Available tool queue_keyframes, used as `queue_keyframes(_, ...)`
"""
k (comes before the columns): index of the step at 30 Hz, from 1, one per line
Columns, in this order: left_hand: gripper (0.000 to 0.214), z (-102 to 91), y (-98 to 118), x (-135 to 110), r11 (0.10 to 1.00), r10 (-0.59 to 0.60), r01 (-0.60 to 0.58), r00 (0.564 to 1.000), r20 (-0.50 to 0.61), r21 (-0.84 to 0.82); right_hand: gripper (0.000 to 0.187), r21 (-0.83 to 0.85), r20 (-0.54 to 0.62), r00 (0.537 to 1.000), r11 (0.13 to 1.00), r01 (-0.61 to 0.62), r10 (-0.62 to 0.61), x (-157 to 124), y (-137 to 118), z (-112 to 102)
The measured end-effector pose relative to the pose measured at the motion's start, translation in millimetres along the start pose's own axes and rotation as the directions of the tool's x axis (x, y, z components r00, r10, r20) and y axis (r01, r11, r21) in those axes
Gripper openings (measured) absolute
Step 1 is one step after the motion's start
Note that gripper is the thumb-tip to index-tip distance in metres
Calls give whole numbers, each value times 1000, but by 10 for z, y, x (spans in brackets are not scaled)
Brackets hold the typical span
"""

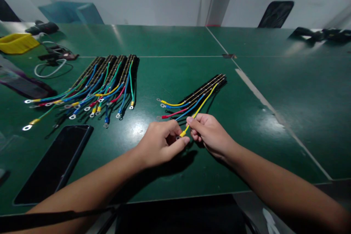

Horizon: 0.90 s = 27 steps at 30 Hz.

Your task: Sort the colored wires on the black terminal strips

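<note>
A wire harness [200, 93] lies on the green table [175, 44], its black sleeve running back right and its coloured leads fanning toward me. My left hand [160, 144] pinches the ring terminal end of its yellow wire [204, 101]. Just right of it, my right hand [211, 133] pinches the same yellow wire a little higher up. Yellow, blue and red leads with ring terminals [170, 108] lie free to the left of my hands.
Several finished harnesses [104, 84] lie side by side at the left. A black phone [55, 164] rests near the front left edge. A yellow bin [16, 42], white cable and dark tools sit at the far left; black items lie at the far right.
</note>
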<state>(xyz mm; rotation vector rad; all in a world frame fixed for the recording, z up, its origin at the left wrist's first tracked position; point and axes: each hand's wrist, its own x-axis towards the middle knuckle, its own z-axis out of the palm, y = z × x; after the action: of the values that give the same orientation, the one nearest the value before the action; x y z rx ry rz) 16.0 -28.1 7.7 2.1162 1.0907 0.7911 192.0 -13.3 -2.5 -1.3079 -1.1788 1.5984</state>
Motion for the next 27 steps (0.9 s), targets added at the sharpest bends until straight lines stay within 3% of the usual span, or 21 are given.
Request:
queue_keyframes(2, 28, -12, 37, 6, 958, -156, 175, 983, 99, -227, 35, 27, 13, 1000, 1000, 1, -2, -3, -15, 2)
queue_keyframes(5, 32, -24, 51, 33, 731, -322, 437, 898, 299, -524, 35, 78, 41, 999, 997, -2, -1, -8, -34, 2)
queue_keyframes(9, 28, -21, 12, 77, 428, -294, 592, 806, 514, -683, 35, 110, 60, 998, 994, 18, -25, -11, -37, -5)
queue_keyframes(15, 17, 4, -12, 81, 108, -239, 642, 758, 607, -759, 37, 163, 99, 994, 986, 28, -44, -10, -30, -8)
queue_keyframes(19, 13, 5, -21, 72, 40, -229, 657, 739, 633, -753, 33, 163, 121, 992, 987, 11, -31, -11, -38, 0)
queue_keyframes(27, 15, -16, -43, 70, 68, -218, 680, 724, 654, -730, 34, 153, 133, 991, 988, -8, -13, -5, -30, -9)
